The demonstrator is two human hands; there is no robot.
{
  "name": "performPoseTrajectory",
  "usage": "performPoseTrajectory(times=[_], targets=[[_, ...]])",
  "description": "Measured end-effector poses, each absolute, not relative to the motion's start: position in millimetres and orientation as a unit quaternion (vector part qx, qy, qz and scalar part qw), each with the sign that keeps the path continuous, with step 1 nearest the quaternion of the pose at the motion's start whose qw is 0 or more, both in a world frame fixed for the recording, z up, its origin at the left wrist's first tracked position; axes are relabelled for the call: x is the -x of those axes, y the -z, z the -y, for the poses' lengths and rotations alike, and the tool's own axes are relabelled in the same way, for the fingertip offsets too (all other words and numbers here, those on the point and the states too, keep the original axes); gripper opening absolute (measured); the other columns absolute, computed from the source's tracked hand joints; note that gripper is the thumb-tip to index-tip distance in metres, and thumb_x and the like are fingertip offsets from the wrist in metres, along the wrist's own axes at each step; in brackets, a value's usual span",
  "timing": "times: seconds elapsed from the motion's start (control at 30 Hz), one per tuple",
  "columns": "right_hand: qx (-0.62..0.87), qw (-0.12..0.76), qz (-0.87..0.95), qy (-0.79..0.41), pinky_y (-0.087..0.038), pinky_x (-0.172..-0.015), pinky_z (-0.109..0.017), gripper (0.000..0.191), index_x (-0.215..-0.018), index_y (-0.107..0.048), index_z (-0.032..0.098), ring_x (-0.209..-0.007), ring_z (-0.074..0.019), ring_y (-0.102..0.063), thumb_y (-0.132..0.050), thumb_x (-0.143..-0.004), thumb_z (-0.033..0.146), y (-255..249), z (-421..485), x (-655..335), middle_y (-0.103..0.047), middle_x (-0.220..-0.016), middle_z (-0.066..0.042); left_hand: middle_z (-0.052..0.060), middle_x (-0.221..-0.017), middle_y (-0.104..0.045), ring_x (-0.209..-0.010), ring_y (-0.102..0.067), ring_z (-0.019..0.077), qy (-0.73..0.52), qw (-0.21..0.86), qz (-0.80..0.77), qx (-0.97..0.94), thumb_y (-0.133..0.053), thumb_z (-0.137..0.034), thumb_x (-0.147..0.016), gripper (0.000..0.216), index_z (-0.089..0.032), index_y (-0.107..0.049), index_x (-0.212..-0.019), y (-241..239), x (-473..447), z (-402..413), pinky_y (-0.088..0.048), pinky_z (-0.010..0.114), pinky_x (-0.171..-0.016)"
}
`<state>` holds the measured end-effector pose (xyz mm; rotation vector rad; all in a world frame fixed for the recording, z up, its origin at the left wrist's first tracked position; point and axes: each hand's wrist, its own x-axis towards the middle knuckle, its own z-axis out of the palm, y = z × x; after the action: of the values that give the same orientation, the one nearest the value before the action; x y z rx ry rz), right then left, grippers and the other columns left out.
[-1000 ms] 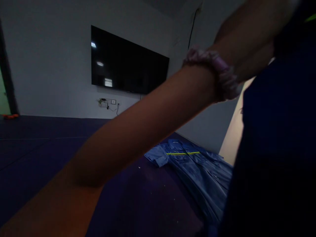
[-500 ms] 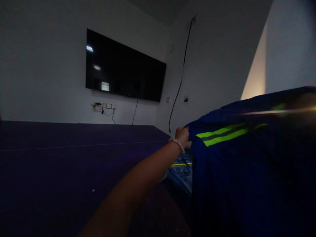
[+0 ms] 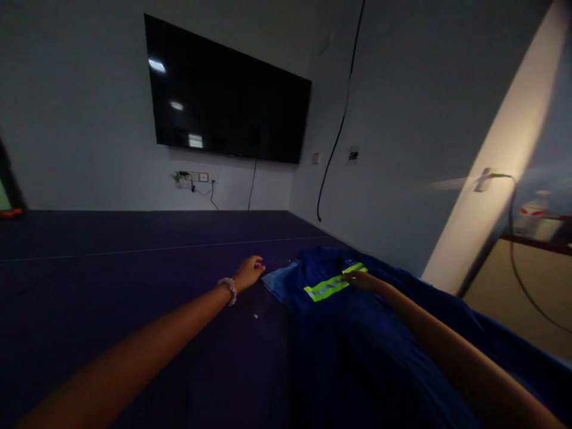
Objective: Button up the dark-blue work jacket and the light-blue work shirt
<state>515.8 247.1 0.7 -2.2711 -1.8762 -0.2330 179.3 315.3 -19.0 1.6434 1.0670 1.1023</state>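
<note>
Lowered since half a second ago, the dark blue cloth garment (image 3: 330, 333) that the left hand was holding up by its edge now lies spread over a lighter blue cloth garment (image 3: 277, 282), on a flat, dark purple surface (image 3: 214, 357). Two fluorescent yellow-green bands (image 3: 328, 288) with a silvery middle strip cross its upper part.

The person's left hand (image 3: 249, 273), with a pale pink gathered fabric band (image 3: 229, 288) around its wrist, has come away from the cloth. Its fingers are loosely curled and partly open, with nothing visible in them, just beside the corner of the lighter blue garment. The right hand (image 3: 360, 280) reaches in from the right, fingertips on the bands; whether it pinches the cloth, I cannot tell.

Beyond, a wide black flat-screen television (image 3: 232, 92) hangs on a grey-white wall (image 3: 80, 119). To its right, a thin black cable (image 3: 340, 128) dangles down. At the far right, blurred, stands a clear plastic bottle with a red-and-white label (image 3: 532, 213).
</note>
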Motion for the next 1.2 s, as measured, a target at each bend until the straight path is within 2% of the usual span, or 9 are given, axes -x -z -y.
performPoseTrajectory(times=[0.1,0.27,0.33,0.4,0.5,0.6,0.8,1.0,1.2], targets=[[0.748,0.055,0.662,0.020,-0.044,-0.066,-0.022,0.027,-0.080,-0.070,0.018,-0.078,-0.0179,-0.063,-0.049,-0.086,0.033,12.4,-236.7,-493.9,-0.069,-0.084,-0.008,0.009,-0.090,-0.068,-0.089,-0.062,0.0209,-0.416,0.397,-0.414,-0.705,-0.057,-0.018,-0.070,0.017,-0.016,-0.064,-0.086,21.0,-160.7,-277.8,-0.045,0.033,-0.083],[0.730,0.035,0.681,0.039,-0.044,-0.072,-0.031,0.056,-0.116,-0.058,0.018,-0.094,-0.0288,-0.061,-0.047,-0.078,0.057,25.6,-213.9,-423.1,-0.066,-0.100,-0.015,0.006,-0.093,-0.069,-0.086,-0.062,0.0180,-0.365,0.295,-0.332,-0.818,-0.047,-0.025,-0.080,0.022,-0.018,-0.065,-0.091,23.6,-160.9,-201.5,-0.046,0.030,-0.079],[0.728,0.024,0.684,0.043,-0.044,-0.074,-0.035,0.064,-0.130,-0.044,0.018,-0.097,-0.0311,-0.059,-0.055,-0.075,0.050,33.8,-210.5,-396.4,-0.063,-0.105,-0.017,0.005,-0.096,-0.068,-0.089,-0.061,0.0177,-0.351,0.261,-0.320,-0.840,-0.046,-0.024,-0.081,0.023,-0.019,-0.064,-0.094,26.8,-161.4,-177.2,-0.045,0.030,-0.081],[0.733,0.020,0.680,0.020,-0.045,-0.074,-0.034,0.066,-0.133,-0.038,0.018,-0.097,-0.0297,-0.060,-0.061,-0.073,0.029,41.4,-212.1,-378.8,-0.062,-0.107,-0.017,0.004,-0.096,-0.068,-0.092,-0.060,0.0178,-0.337,0.227,-0.307,-0.861,-0.046,-0.023,-0.081,0.023,-0.020,-0.064,-0.094,31.2,-157.3,-160.5,-0.043,0.031,-0.084],[0.741,0.037,0.671,-0.004,-0.045,-0.073,-0.028,0.060,-0.126,-0.048,0.020,-0.097,-0.0251,-0.061,-0.057,-0.068,0.006,44.8,-220.2,-369.8,-0.063,-0.107,-0.014,0.003,-0.091,-0.069,-0.088,-0.061,0.0178,-0.326,0.200,-0.307,-0.871,-0.045,-0.024,-0.081,0.022,-0.021,-0.065,-0.089,38.0,-142.2,-150.4,-0.043,0.031,-0.083],[0.752,0.069,0.656,0.000,-0.045,-0.072,-0.028,0.047,-0.115,-0.057,0.017,-0.095,-0.0254,-0.061,-0.052,-0.070,0.004,34.5,-231.6,-367.9,-0.064,-0.104,-0.015,0.003,-0.087,-0.069,-0.084,-0.061,0.0178,-0.342,0.208,-0.340,-0.851,-0.042,-0.027,-0.083,0.023,-0.021,-0.065,-0.083,42.7,-123.2,-154.5,-0.043,0.030,-0.078],[0.745,0.181,0.642,0.006,-0.042,-0.069,-0.024,0.029,-0.102,-0.064,0.017,-0.093,-0.0223,-0.061,-0.040,-0.086,0.021,9.3,-259.0,-308.7,-0.065,-0.101,-0.013,0.002,-0.065,-0.062,-0.062,-0.055,0.0160,-0.438,0.202,-0.448,-0.753,-0.044,-0.041,-0.080,0.029,-0.019,-0.059,-0.068,57.1,-95.6,-190.5,-0.037,0.024,-0.057],[0.691,0.264,0.671,-0.051,-0.034,-0.051,-0.018,0.044,-0.073,-0.068,0.017,-0.062,-0.0116,-0.061,-0.034,-0.091,0.039,42.2,-260.6,-189.0,-0.068,-0.071,-0.005,-0.005,-0.046,-0.037,-0.047,-0.037,0.0103,-0.575,0.190,-0.529,-0.594,-0.039,-0.059,-0.077,0.047,-0.019,-0.040,-0.051,82.4,-59.4,-226.9,-0.028,0.022,-0.047],[0.674,0.269,0.684,-0.078,-0.036,-0.051,-0.020,0.039,-0.074,-0.068,0.018,-0.066,-0.0156,-0.063,-0.036,-0.089,0.036,81.0,-246.5,-139.7,-0.069,-0.074,-0.008,-0.001,-0.055,-0.050,-0.054,-0.047,0.0132,-0.603,0.185,-0.508,-0.586,-0.041,-0.062,-0.076,0.047,-0.018,-0.051,-0.062,86.2,-45.8,-230.0,-0.038,0.024,-0.051]])
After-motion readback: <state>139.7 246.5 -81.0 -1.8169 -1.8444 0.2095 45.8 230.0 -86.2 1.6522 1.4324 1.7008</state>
